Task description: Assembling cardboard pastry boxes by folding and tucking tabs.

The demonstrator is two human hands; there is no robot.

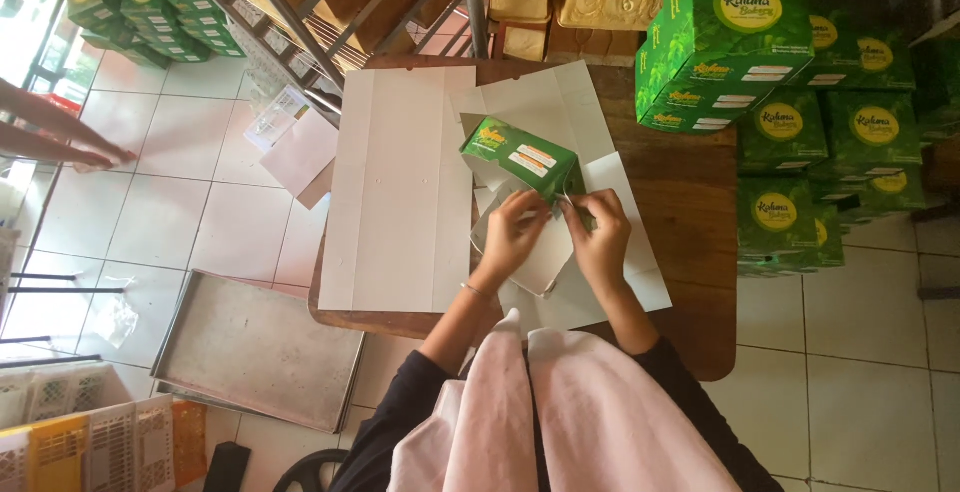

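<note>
From the head view, your left hand (512, 227) and right hand (598, 232) both pinch the near flaps of the green carton (520, 159), fingers closed on the card, just above the flat white sheets (400, 182) on the bench (690, 212). Pinch unevenly and I judge a flap could crease or tear.

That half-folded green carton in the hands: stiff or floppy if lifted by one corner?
Likely floppy: the green carton is half-folded, its flaps open, so it may skew or collapse. Probably light, being thin card with nothing visibly inside. The left hand and right hand both pinch its near edge, hinting it needs support.
</note>
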